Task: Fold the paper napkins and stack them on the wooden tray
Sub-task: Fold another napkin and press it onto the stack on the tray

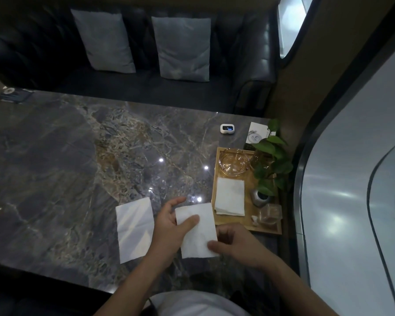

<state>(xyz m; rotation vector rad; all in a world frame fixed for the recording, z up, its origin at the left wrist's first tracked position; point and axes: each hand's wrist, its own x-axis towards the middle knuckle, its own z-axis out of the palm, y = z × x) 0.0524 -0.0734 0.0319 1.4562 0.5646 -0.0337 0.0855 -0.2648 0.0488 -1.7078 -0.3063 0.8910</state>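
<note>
Hands work a paper napkin at the near edge of a dark marbled surface (78, 156): the left hand (169, 226) pinches the folded napkin (197, 231) along its left side, thumb pressed on top and fingers curled beneath, while the right hand (235, 245) closes thumb and fingers on its lower right corner. Beside it to the left, an unfolded napkin (135, 229) lies flat and apart from both hands, awaiting its turn. On the wooden tray (214, 179), just right of the work, a stack of folded napkins (230, 197) sits between a glass bowl (234, 164) and a small glass jar (269, 214), with a potted plant (269, 160) at the tray's far side. The tissue looks feather-light, limp and easily torn or creased; it will likely sag if lifted by one point, so a hold at opposite edges or corners, with a light pinch, seems the safest way to carry it across onto the stack without springing the fold open.
</note>
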